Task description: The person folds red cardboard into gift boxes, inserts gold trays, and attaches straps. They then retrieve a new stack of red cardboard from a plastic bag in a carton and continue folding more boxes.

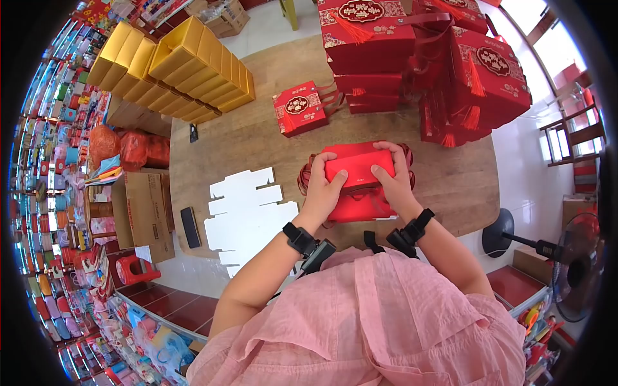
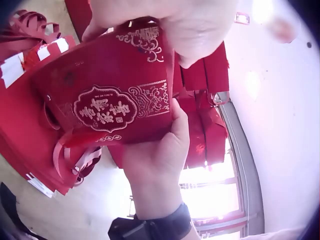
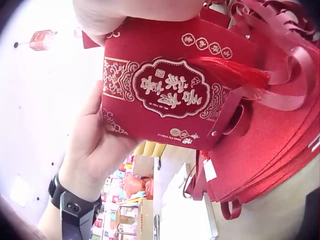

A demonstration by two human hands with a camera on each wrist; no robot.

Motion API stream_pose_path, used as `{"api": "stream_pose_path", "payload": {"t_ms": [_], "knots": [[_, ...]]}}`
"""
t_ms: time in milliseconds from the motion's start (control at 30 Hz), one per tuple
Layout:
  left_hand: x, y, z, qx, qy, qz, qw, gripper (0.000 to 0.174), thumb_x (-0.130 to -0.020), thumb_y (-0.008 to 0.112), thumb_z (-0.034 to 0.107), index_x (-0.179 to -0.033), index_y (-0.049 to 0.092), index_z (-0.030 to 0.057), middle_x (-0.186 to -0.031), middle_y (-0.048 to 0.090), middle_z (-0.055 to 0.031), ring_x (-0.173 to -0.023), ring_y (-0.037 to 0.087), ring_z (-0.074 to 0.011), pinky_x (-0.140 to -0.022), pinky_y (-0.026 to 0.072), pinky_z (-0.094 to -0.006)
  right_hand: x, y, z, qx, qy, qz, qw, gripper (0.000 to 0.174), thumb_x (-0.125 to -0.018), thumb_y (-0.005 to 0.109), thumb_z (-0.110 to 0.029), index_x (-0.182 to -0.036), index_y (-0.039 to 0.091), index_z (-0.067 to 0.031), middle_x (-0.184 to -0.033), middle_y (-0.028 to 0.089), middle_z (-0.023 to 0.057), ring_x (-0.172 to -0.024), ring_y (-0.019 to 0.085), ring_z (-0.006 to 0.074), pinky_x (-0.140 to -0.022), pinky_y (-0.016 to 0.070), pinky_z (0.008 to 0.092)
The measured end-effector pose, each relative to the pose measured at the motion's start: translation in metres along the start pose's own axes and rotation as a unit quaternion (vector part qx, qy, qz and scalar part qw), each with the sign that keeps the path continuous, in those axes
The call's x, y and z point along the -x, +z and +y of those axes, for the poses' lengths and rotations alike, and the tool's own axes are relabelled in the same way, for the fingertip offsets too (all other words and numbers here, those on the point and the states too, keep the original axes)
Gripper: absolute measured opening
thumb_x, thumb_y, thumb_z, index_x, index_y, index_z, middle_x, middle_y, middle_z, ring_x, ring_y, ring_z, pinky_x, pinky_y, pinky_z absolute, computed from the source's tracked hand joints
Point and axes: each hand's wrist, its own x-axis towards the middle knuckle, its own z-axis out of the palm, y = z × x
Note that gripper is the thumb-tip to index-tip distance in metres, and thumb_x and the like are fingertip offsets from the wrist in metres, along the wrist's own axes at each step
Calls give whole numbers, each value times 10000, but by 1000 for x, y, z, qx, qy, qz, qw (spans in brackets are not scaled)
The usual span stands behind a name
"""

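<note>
One red gift box [image 1: 358, 168], judged light, stiff-carded and easily creased, is held over a stack of flat red boxes [image 1: 360, 209] on the desk [image 1: 257, 138], clamped at its ends by left hand [image 1: 322, 192] and right hand [image 1: 394, 183], where grip is best taken.

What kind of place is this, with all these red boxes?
Probably a gift-box shop or packing room: stacked red gift boxes and gold boxes sit on the wooden table, with shelves packed with colourful goods alongside.
</note>
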Motion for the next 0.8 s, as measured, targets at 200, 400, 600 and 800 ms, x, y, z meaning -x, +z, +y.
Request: {"api": "stream_pose_path", "payload": {"t_ms": [200,400,600,800], "knots": [[-6,7,-12,11,-38,18,999,424,-850,581,2,-1227,391,41,-1157,495,-105,-1064,513,-165,-908,442,-285,-1,-6,10,57,-52,-1,997,440,-792,540,38,-1209,440,-58,-1220,475,71,-1145,455,159,-991,358,291],[3,8,11,58,17,1,998,512,-815,651,45,-1249,380,42,-1199,480,-112,-1111,502,-176,-949,426,-294,1,-9,8,10,-53,22,998,397,-834,576,-17,-1210,452,-57,-1192,499,71,-1125,470,157,-983,361,289],[17,-40,39,-40,0,-82,996,626,-749,760,159,-1248,403,35,-1183,516,-136,-1113,530,-221,-940,443,-331,-5,9,-14,78,-71,36,994,280,-868,569,-47,-1142,512,-42,-1067,569,61,-1025,513,148,-930,391,275],[61,-154,87,-356,53,-22,933,648,-718,770,292,-1219,477,3,-1108,585,-172,-970,590,-329,-853,476,-357,-60,123,-79,147,-115,-205,961,328,-827,629,-100,-1133,526,-37,-1018,575,93,-962,546,174,-874,433,304]]}}
